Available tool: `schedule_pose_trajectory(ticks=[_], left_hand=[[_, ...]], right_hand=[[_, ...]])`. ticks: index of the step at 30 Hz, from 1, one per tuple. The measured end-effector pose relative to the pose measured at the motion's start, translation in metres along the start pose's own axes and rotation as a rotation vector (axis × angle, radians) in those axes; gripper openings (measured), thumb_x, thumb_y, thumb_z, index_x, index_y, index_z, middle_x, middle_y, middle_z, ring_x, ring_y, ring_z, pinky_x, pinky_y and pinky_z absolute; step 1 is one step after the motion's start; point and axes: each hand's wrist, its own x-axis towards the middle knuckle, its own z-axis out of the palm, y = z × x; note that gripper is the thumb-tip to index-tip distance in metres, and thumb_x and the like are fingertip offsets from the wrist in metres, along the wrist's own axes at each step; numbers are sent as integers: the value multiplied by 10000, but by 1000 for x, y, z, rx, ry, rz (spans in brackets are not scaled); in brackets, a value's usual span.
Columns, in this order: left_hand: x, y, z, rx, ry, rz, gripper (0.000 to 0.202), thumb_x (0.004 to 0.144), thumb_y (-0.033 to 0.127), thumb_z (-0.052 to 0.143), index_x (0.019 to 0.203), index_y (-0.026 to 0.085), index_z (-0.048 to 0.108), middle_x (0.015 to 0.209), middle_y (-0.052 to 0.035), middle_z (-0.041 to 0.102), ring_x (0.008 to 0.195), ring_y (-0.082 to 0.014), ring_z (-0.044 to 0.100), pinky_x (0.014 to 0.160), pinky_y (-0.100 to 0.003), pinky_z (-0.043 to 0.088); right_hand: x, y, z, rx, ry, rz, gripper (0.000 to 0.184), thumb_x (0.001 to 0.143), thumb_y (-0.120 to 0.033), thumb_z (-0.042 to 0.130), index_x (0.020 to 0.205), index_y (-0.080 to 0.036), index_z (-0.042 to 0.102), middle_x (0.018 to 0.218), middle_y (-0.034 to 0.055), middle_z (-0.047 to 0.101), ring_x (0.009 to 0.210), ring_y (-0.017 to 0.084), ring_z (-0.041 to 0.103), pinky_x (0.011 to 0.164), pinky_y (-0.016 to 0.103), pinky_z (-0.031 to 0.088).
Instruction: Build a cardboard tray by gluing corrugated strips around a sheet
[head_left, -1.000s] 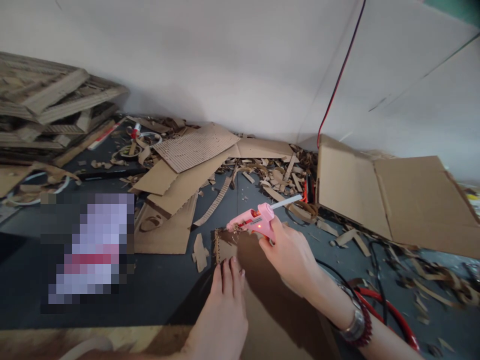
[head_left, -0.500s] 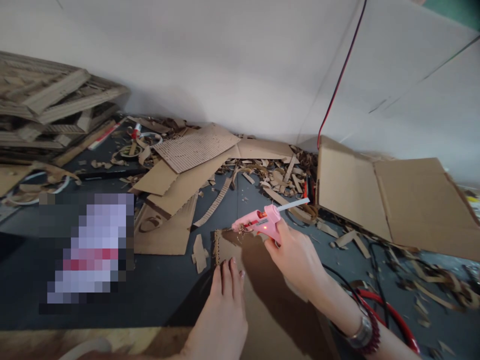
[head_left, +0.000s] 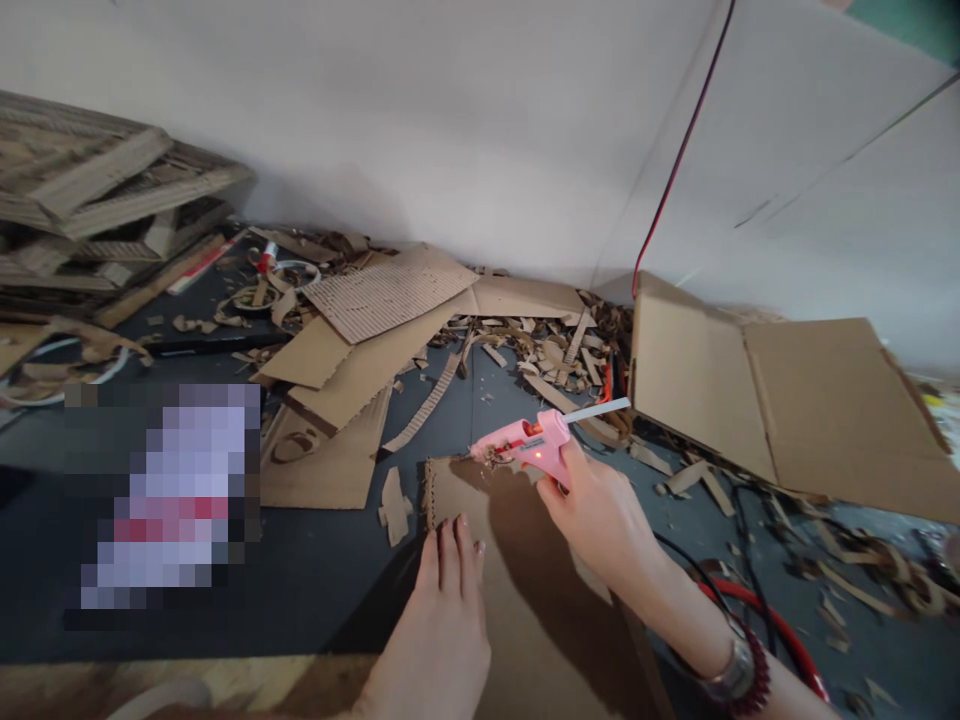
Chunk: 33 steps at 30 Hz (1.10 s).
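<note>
The left hand [head_left: 439, 640] rests on a cardboard piece [head_left: 465, 495] while the right hand [head_left: 600, 530] holds a pink glue gun [head_left: 529, 445].
The right hand's fingers [head_left: 577, 480] wrap shut around the gun's handle, and the gun's tip sits at the top edge of the cardboard, at 12 o'clock from the left hand. The left hand's fingers [head_left: 454, 555] lie flat and open, gripping nothing. Dark worktop [head_left: 337, 590] lies just past the cardboard's left edge, and a big folded cardboard sheet [head_left: 757, 400] sits at 2 o'clock from the right hand.
</note>
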Motion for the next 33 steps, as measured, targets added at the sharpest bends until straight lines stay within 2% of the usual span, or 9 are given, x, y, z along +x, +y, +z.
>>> schedule_pose_trajectory(ticks=[11, 15, 18, 24, 26, 30, 33], left_hand=[[1, 2, 2, 42, 57, -33, 672, 564, 560, 652, 1054, 100, 643, 1117, -214, 608, 1012, -352, 556, 852, -436, 398], [1, 2, 2, 25, 27, -4, 781, 505, 626, 648, 1076, 92, 630, 1130, -228, 596, 1024, -363, 539, 864, -450, 383], [1, 1, 3, 24, 27, -1, 792, 491, 627, 655, 1068, 85, 634, 1126, -234, 596, 1017, -365, 542, 860, -447, 383], [-1, 2, 5, 24, 52, -9, 782, 505, 618, 644, 1071, 78, 633, 1123, -240, 596, 1014, -373, 542, 862, -459, 376], [0, 2, 5, 30, 58, -11, 717, 542, 576, 650, 1063, 82, 637, 1118, -235, 601, 1012, -367, 547, 861, -450, 382], [1, 2, 2, 62, 87, -64, 403, 711, 369, 600, 1027, 125, 659, 1087, -193, 633, 987, -312, 576, 857, -413, 392], [2, 2, 2, 65, 90, -64, 347, 756, 321, 555, 1031, 136, 659, 1081, -181, 639, 981, -296, 580, 861, -406, 389]], right_hand=[[-3, 7, 2, 20, 7, 28, 102, 751, -157, 477, 842, -148, 521, 635, 59, 672, 526, 200, 621, 456, 253, 286], [-3, 11, -1, -10, -20, 42, 128, 751, -143, 460, 861, -134, 525, 632, 71, 670, 529, 210, 625, 453, 255, 281], [-4, 12, -2, 4, -25, 36, 151, 749, -151, 452, 882, -132, 522, 623, 63, 665, 521, 202, 621, 446, 246, 280], [-4, 13, 4, 21, 82, 47, 178, 737, -248, 476, 872, -150, 538, 556, 33, 626, 466, 196, 592, 437, 248, 282], [-4, 13, 5, 38, 103, 52, 228, 754, -316, 484, 897, -148, 540, 533, 26, 612, 460, 201, 588, 430, 248, 289], [-4, 11, 4, 55, 123, 50, 267, 765, -373, 493, 899, -149, 547, 499, 15, 590, 450, 202, 581, 422, 246, 296], [-5, 11, 4, 59, 135, 47, 249, 761, -360, 483, 880, -152, 551, 474, 5, 574, 431, 194, 567, 419, 244, 298]])
